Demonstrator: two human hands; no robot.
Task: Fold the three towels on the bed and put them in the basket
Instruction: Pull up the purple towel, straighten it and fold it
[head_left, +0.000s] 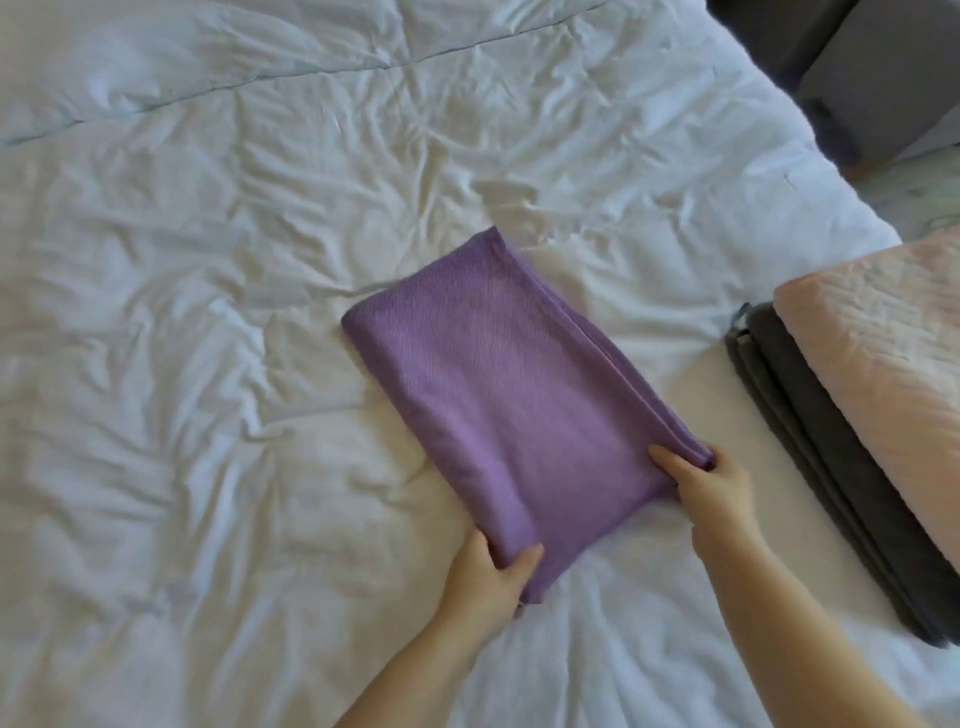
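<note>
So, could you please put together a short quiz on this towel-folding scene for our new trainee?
1. Short answer: what does the folded purple towel rest on?
2. True or false: the pink towel lies on top of the grey towel.
3. Multiple choice: which towel do the left hand and the right hand both grip? A) pink B) purple C) grey

Key
1. The bed, on its white cover.
2. True.
3. B. Each hand grips a near corner.
</note>
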